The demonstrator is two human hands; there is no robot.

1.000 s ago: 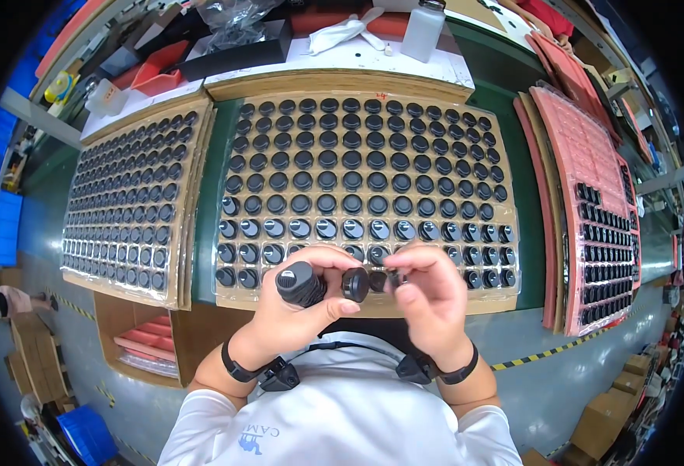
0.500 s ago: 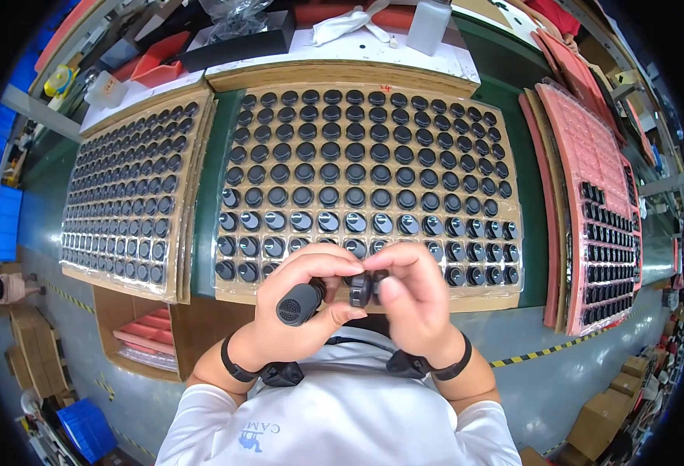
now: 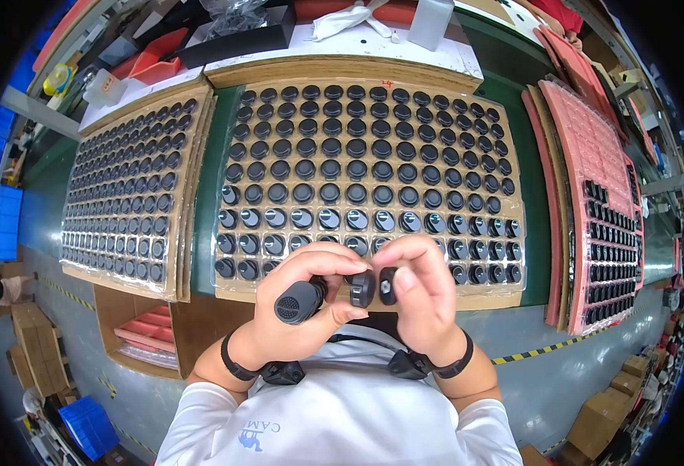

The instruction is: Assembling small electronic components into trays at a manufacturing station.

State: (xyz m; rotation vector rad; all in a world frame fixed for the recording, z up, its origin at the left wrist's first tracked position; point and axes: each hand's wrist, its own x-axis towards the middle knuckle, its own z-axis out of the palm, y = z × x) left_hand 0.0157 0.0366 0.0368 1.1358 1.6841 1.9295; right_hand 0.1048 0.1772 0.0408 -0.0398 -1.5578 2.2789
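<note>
My left hand is closed around a black cylinder with a dotted end, tucked against the palm. Between its thumb and fingertips is a black round part with notched sides; whether it joins the cylinder is hidden by the fingers. A small black oval piece with a pale centre is pinched in my right hand, a narrow gap away from the round part. Both hands hover over the near edge of a clear plastic tray filled with rows of black round-topped pieces.
On the left, another full tray lies on stacked cardboard. Pink trays, partly filled with black pieces, stand to the right. Behind are a white shelf, a white glove and a bottle. An open carton sits below left.
My right hand has shifted slightly right, drawing the small oval piece away from the round part it was against. My left hand keeps its hold nearly in place.
</note>
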